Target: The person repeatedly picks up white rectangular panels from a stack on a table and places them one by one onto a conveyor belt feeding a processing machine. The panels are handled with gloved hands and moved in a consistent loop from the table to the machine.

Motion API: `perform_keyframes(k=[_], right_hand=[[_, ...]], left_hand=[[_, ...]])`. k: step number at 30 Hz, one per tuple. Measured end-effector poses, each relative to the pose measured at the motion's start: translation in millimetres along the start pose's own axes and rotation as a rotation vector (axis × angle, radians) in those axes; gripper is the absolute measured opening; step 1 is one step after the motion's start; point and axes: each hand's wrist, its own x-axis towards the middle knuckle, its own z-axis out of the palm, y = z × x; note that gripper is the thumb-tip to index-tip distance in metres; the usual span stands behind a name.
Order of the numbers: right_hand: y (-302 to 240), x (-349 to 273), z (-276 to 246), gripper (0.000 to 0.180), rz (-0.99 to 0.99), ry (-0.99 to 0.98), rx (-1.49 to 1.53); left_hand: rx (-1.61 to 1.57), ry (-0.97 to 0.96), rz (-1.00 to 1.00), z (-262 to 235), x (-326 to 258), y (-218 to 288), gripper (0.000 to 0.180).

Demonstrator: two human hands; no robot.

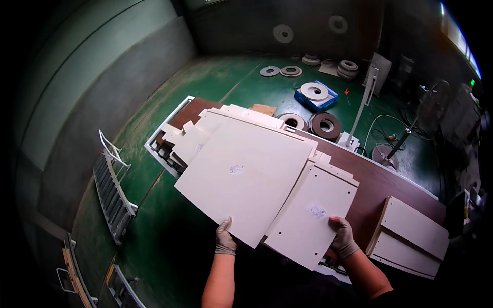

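Observation:
A large cream-white panel (251,154) with a small paper label lies across a stack on the worktable. My left hand (225,238), in a pale glove, grips its near edge, thumb on top and the other fingers hidden underneath. Beside it on the right is a smaller white panel (308,226) with dark drilled holes and its own label. My right hand (343,238), also gloved, holds that panel's right edge, its reddish thumb tip on the top face. More white panels (246,114) show beneath and behind the large one.
The brown worktable (380,177) runs from upper left to lower right. Another panel stack (411,231) sits at its right end. Edging rolls (324,127) and a blue crate (316,97) stand beyond it. A fan (395,149) is at right, a roller conveyor (114,197) at left.

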Motion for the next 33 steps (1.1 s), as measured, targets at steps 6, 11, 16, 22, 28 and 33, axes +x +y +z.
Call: perform_keyframes(k=[6, 11, 16, 22, 28, 33], right_hand=[[-13, 6, -44, 0.043, -0.091, -0.016, 0.047], [-13, -18, -19, 0.031, -0.149, -0.002, -0.051], [1, -20, -39, 0.022, -0.151, 0.106, -0.023], [-6, -30, -40, 0.034, -0.149, 0.038, -0.046], [-4, -27, -22, 0.024, -0.129, 0.088, 0.019], [4, -20, -33, 0.028, -0.178, 0.071, -0.022]], left_hand=[[-0.008, -0.042, -0.011, 23, -3, -23, 0.05], [0.094, -0.008, 0.075, 20, -8, -29, 0.053], [0.053, -0.057, -0.015, 33, -31, -15, 0.059], [0.097, -0.074, 0.003, 22, -14, -25, 0.059], [0.043, -0.009, 0.019, 38, -16, -25, 0.055], [0.073, -0.034, -0.049, 46, -25, -16, 0.058]])
